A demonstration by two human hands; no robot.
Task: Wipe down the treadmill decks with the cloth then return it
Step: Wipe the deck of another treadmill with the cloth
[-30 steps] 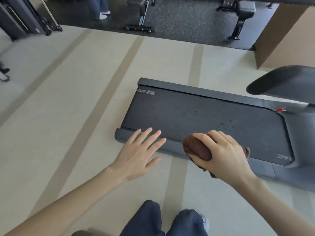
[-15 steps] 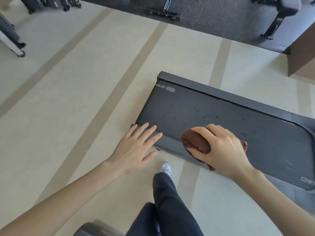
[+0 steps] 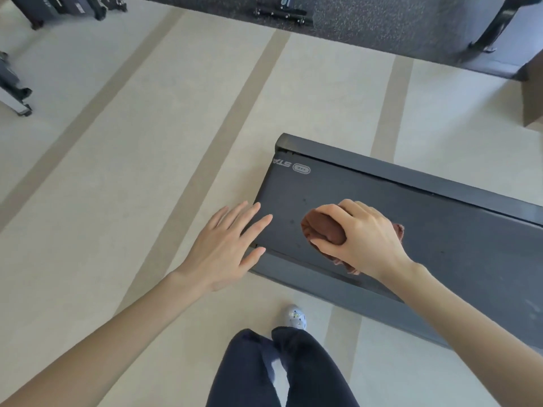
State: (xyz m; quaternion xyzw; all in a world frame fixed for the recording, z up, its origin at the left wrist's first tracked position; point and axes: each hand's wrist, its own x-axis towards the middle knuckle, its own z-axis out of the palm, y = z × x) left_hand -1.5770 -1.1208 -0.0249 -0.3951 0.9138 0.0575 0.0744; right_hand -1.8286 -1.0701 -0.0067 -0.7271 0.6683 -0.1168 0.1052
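Treadmill deck (image 3: pixel 440 230) is cut off at the right frame edge, so only its tail end and part of the belt show; console and front are out of view. Brown cloth (image 3: pixel 321 230) is bunched up on the belt near the tail end and mostly covered by the right hand (image 3: pixel 364 239): a wad sticks out on the left and scraps poke out past the wrist and the far side of the hand. Right fingers (image 3: pixel 332 214) are curled over the wad, with the thumb clamping it from the near side. Left hand (image 3: pixel 226 248) is flat, its fingers straight and fanned apart, holding nothing. Its fingertips overlap the near tail corner of the deck; can't tell whether they touch it or hover. Small dark specks on the belt near the cloth, too small to identify. Belt print (image 3: pixel 283 164) at the tail end is upside down from here and reads roughly "STA", with the rest running off the belt end. The oval badge (image 3: pixel 302 168) beside it is too small to read. No other legible text. Dark trouser legs (image 3: pixel 279 368) and one light shoe (image 3: pixel 295 317) are at the bottom, the other foot hidden. Beige striped floor (image 3: pixel 132 171). A dark speckled mat (image 3: pixel 367 22) runs along the top with gym equipment bases (image 3: pixel 280 11), all cropped. A brown panel (image 3: pixel 533 92) is clipped at the right edge.
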